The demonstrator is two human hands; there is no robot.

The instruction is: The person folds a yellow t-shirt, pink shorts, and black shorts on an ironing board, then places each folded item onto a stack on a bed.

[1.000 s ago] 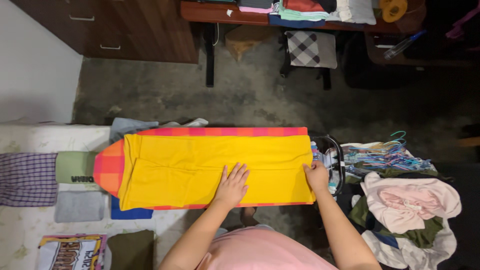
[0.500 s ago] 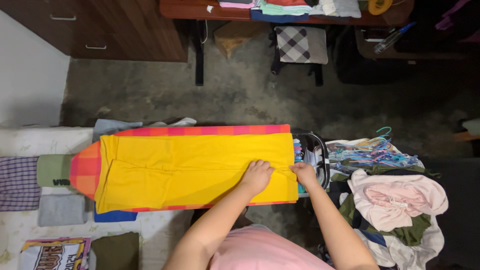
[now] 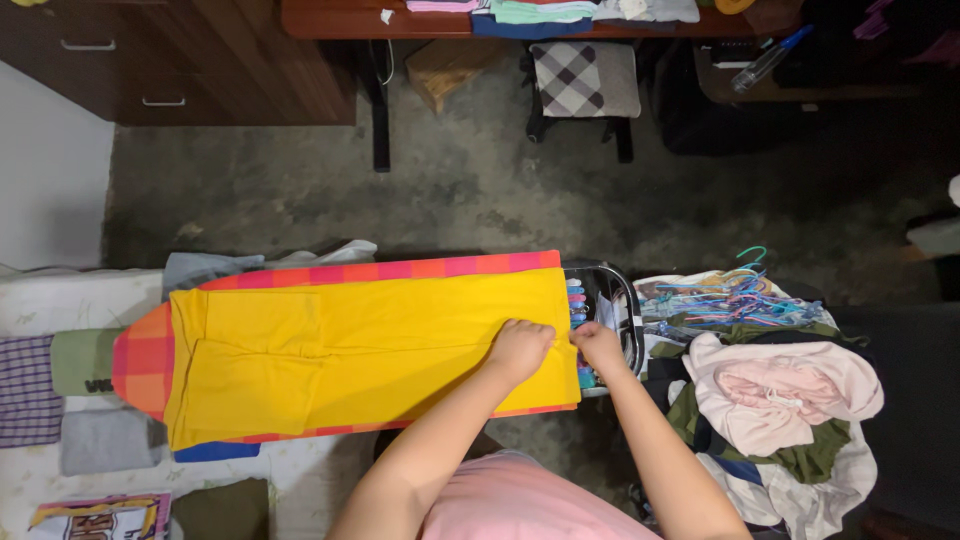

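On the ironing board, both the left hand and right hand were closed on the right end of the yellow cloth; an uneven pull could wrinkle it.

the person wears a pale pink top, seen at the bottom edge; both forearms are bare, with no sleeves reaching them, and the left hand and right hand carry no gloves

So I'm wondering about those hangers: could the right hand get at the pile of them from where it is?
Probably yes: the right hand grips the yellow garment's end, and the hangers lie uncovered just beyond the wire rack.
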